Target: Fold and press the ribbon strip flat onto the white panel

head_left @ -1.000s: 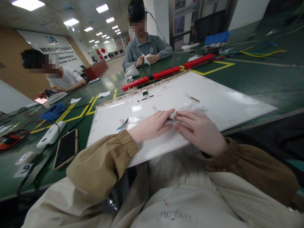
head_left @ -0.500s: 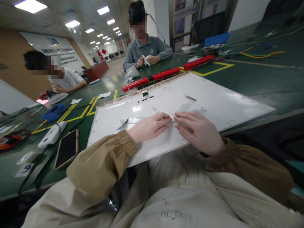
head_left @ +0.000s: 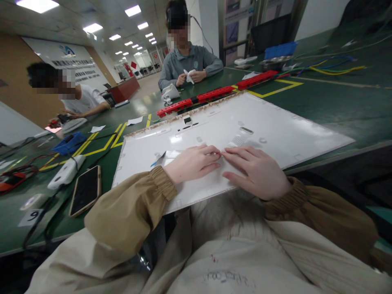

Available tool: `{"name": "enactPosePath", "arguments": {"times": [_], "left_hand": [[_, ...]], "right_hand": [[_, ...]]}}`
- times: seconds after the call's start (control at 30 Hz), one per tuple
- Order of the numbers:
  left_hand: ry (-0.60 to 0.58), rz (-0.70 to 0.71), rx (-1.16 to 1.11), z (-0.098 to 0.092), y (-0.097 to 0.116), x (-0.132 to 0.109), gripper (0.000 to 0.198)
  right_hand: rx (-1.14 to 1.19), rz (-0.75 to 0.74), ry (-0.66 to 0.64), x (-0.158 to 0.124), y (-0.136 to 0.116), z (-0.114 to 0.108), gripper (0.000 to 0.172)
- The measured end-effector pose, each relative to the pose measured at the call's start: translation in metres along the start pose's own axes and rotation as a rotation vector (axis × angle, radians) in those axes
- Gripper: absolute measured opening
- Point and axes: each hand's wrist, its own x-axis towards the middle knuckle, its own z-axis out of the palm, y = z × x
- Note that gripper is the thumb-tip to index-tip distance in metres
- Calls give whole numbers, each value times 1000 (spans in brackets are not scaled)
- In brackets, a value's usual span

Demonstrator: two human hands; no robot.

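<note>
A large white panel (head_left: 290, 130) lies flat on the green table, its near edge over my lap. Both my hands rest on its near middle. My left hand (head_left: 192, 163) lies palm down with the fingers close together. My right hand (head_left: 257, 171) lies palm down with the fingers spread. Their fingertips meet at one spot on the panel, and I cannot tell if anything small is under them. Just beyond the fingertips a pale ribbed strip (head_left: 236, 141) leads to a small dark slot (head_left: 246, 130).
A phone (head_left: 85, 190) lies face up left of the panel, beside a white device (head_left: 65, 171) with cables. Red strips (head_left: 214, 94) run behind the panel. A blue tray (head_left: 69, 143) sits at the left. Two people sit across the table, one handling a white cloth.
My hands have slid a little toward me along the strip, uncovering more of it. The fingertips have drawn together at one spot.
</note>
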Motion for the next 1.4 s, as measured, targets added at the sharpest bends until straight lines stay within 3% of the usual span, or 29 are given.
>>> {"name": "enactPosePath", "arguments": {"times": [0.2,0.47,0.97,1.4], "left_hand": [[-90,-48,-63,-11,12,-2,74],[-113,-104,-37,-7,25,-7,108],[-148,-108,42,-10,30,-5,87],[-99,-110,-1,-5,28,-7,88]], "right_hand": [[-34,-146,-35,-3,2,-1,92],[-33,-135,-57,-7,0,3,83],[-46,-95,-61,-8,-4,3,61],[-7,-58,-30,-11,-6,8,68]]}}
